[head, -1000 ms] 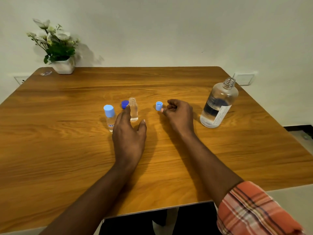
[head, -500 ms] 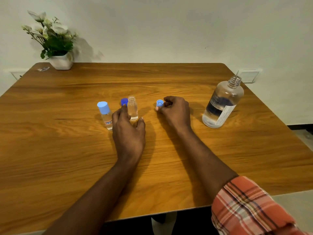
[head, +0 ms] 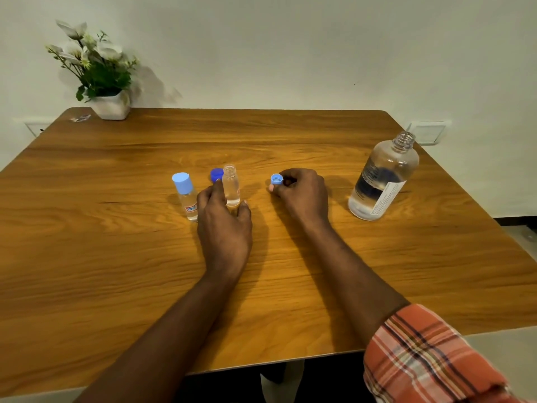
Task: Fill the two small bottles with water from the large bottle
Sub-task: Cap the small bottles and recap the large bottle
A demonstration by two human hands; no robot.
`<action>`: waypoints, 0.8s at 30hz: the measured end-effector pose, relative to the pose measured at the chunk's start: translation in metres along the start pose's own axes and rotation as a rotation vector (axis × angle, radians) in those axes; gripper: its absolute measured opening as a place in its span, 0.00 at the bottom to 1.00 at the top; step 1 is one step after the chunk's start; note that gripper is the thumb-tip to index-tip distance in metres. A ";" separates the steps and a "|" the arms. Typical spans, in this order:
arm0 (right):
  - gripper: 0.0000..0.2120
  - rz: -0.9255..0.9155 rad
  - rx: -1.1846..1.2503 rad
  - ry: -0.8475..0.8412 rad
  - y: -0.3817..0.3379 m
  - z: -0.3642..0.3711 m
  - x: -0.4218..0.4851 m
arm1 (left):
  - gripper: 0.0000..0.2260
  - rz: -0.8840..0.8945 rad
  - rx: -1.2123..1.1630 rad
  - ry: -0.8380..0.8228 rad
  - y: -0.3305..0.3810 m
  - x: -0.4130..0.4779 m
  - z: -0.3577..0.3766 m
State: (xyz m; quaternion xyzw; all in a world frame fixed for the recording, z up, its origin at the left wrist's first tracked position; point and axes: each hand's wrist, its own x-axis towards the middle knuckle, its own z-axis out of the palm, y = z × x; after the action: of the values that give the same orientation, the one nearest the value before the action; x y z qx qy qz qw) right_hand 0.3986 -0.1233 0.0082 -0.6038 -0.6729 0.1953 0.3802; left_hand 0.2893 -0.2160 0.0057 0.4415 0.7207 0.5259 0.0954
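Observation:
Two small clear bottles stand mid-table. The left small bottle point(head: 187, 196) wears a light blue cap. The uncapped small bottle point(head: 231, 186) stands open-necked, and my left hand point(head: 223, 225) holds its lower part between forefinger and thumb. A dark blue cap point(head: 216, 174) lies just behind that bottle. My right hand point(head: 302, 196) pinches a light blue cap point(head: 276, 179) a little to the right, low over the table. The large clear bottle point(head: 383, 178) stands uncapped at the right, partly full of water.
A white pot of flowers point(head: 109, 107) sits at the table's far left corner, with a small wrapper point(head: 81, 118) beside it. The wooden table point(head: 290, 135) ends near my body; a wall socket point(head: 427, 132) is behind the large bottle.
My left hand has closed in on the uncapped small bottle. My right hand keeps hold of the light blue cap. The camera shifted slightly.

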 end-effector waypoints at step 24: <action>0.13 -0.068 0.201 -0.118 0.005 -0.027 -0.023 | 0.11 0.076 -0.124 -0.144 0.001 0.004 0.002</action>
State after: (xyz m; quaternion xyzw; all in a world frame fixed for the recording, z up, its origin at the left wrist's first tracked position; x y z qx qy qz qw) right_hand 0.4217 -0.1500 0.0147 -0.5270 -0.6911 0.2839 0.4051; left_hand 0.2889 -0.2115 0.0069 0.4985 0.6607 0.5396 0.1540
